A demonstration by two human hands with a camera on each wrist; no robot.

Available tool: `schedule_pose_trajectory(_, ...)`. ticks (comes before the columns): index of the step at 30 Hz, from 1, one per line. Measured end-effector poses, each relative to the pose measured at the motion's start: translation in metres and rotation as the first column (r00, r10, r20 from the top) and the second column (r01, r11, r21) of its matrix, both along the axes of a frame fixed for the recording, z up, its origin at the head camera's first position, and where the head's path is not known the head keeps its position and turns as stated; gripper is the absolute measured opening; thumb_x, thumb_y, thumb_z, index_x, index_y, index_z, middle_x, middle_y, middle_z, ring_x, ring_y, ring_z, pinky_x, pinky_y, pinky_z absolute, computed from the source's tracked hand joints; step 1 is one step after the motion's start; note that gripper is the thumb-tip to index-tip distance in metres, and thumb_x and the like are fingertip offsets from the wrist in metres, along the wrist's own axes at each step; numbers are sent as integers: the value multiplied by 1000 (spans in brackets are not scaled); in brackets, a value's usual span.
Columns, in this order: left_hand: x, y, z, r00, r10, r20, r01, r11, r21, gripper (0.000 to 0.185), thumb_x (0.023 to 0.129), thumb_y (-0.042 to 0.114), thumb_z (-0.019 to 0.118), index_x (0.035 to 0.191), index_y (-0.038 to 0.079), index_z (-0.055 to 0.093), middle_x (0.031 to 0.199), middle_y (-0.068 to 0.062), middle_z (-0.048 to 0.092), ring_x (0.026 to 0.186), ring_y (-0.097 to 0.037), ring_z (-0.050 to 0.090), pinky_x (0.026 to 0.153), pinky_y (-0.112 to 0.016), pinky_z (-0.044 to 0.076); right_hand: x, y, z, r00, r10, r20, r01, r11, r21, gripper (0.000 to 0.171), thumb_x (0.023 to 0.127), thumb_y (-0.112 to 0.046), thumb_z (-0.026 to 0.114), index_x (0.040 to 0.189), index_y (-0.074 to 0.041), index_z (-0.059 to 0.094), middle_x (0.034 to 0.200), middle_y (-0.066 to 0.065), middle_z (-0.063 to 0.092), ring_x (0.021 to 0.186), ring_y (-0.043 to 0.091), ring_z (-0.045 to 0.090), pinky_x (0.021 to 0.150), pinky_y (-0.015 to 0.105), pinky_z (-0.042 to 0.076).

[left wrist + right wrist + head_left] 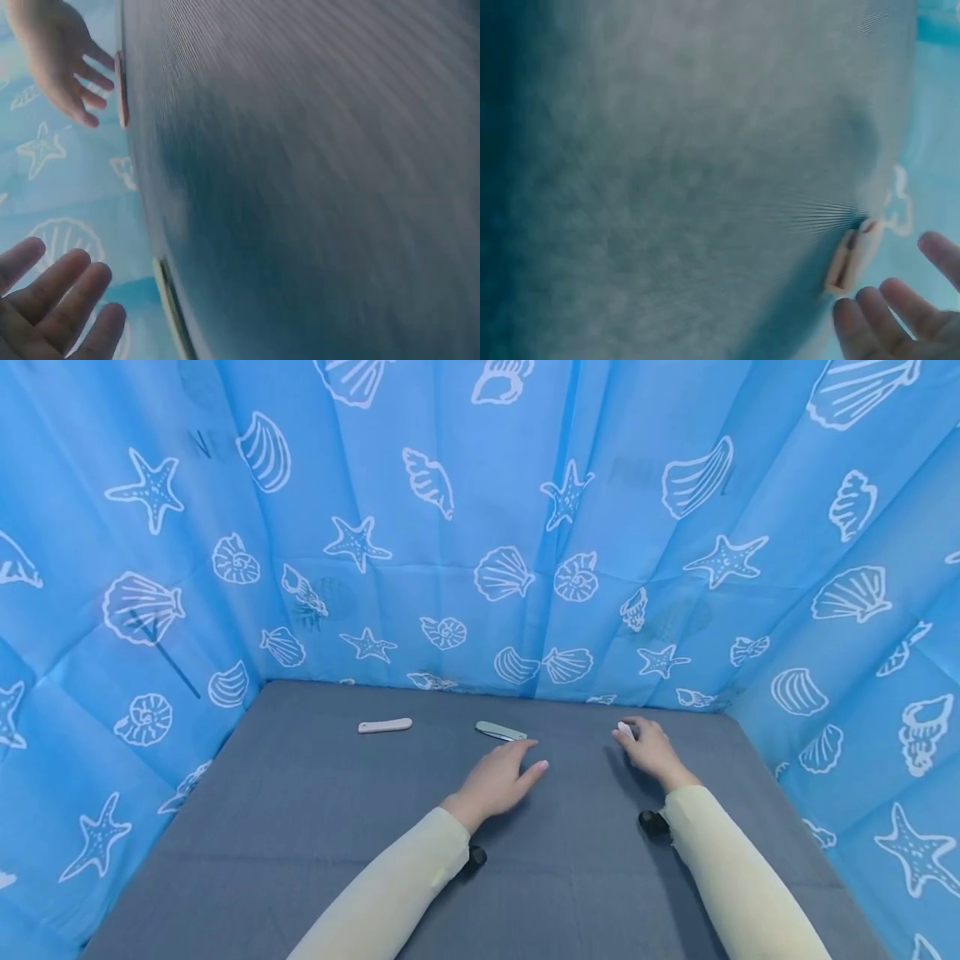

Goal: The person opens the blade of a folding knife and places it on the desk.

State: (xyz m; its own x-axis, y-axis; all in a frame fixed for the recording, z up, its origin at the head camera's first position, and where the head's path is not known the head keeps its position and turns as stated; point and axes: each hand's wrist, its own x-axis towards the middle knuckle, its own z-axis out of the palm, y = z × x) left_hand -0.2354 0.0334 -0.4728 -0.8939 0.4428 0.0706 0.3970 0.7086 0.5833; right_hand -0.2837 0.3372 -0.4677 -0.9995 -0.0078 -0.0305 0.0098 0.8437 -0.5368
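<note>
A slim green folding knife (pixel 501 731) lies on the grey cloth, a strip of its blade showing along the near edge. My left hand (pixel 497 781) hovers just in front of it, fingers extended and thumb apart; the left wrist view shows these fingers (pixel 64 300) beside the green knife (pixel 174 307), holding nothing. My right hand (pixel 651 748) is over a small pinkish-white folded piece (pixel 626 730), partly hidden by the fingers. Seen from the right wrist, this slotted piece (pixel 844 259) lies on the cloth, close to loosely spread fingertips (pixel 847 319).
Left of the green knife lies a slim pinkish-white folded piece (pixel 385 725) with a small hole at one end. Grey cloth (pixel 300 827) covers the table. A blue shell-patterned curtain (pixel 450 527) hangs along the back and both sides.
</note>
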Motion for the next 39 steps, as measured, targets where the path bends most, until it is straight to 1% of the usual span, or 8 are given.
schedule_pose_trajectory(7, -7, 22, -5, 997, 41, 62, -47, 994, 101, 57, 105, 54, 39, 147, 17, 48, 144, 0, 55, 128, -16, 55, 104, -39, 45, -14, 5, -2, 996, -57, 71, 59, 998, -26, 55, 107, -26, 42, 145, 13, 36, 129, 38, 44, 96, 39, 60, 84, 51, 48)
schedule_pose_trajectory(13, -16, 42, -9, 990, 43, 132, -66, 982, 177, 50, 105, 51, 43, 141, 17, 54, 131, 0, 63, 117, -14, 61, 96, -36, 49, -27, 9, -6, 983, -117, 139, 116, 993, 11, 50, 104, -22, 45, 137, 15, 43, 126, 36, 52, 108, 43, 56, 94, 56, 45)
schedule_pose_trajectory(21, -27, 68, -12, 957, 81, 279, -162, 946, 282, 45, 105, 50, 45, 132, 18, 60, 118, 1, 66, 107, -15, 63, 90, -38, 50, -33, 10, -9, 967, -169, 189, 168, 986, 19, 43, 100, -13, 56, 131, 14, 49, 127, 35, 53, 107, 42, 56, 90, 52, 49)
schedule_pose_trajectory(25, -29, 81, -15, 931, 93, 353, -202, 937, 284, 43, 104, 49, 47, 128, 16, 62, 104, 3, 66, 97, -13, 63, 90, -39, 50, -34, 10, -8, 964, -167, 205, 176, 984, -24, 39, 97, -12, 60, 126, 14, 51, 120, 33, 55, 101, 38, 57, 83, 47, 51)
schedule_pose_trajectory(28, -29, 92, -14, 904, 68, 423, -215, 926, 311, 40, 104, 46, 50, 125, 16, 64, 95, 5, 65, 90, -10, 63, 89, -39, 50, -35, 11, -7, 958, -160, 237, 185, 979, -88, 36, 96, -11, 62, 122, 12, 51, 115, 30, 55, 94, 34, 59, 75, 40, 53)
schedule_pose_trajectory(33, -26, 114, -11, 850, -19, 527, -237, 879, 414, 34, 104, 37, 54, 125, 12, 64, 98, 1, 67, 89, -12, 63, 86, -38, 51, -33, 12, -7, 948, -164, 274, 219, 958, -183, 36, 96, -10, 64, 122, 10, 50, 112, 25, 55, 85, 24, 60, 68, 32, 54)
schedule_pose_trajectory(36, -25, 122, -14, 829, -14, 559, -273, 862, 427, 34, 104, 33, 55, 129, 11, 63, 102, 0, 68, 95, -14, 64, 89, -40, 52, -28, 9, -7, 942, -127, 311, 220, 932, -287, 35, 98, -9, 62, 124, 11, 49, 106, 20, 56, 80, 19, 59, 66, 29, 54)
schedule_pose_trajectory(39, -25, 125, -17, 816, 14, 578, -316, 847, 427, 36, 105, 29, 54, 134, 9, 60, 104, -3, 69, 102, -18, 65, 94, -42, 50, -22, 6, -6, 930, -72, 362, 225, 888, -401, 36, 99, -10, 61, 126, 9, 48, 98, 12, 57, 76, 15, 58, 66, 28, 53)
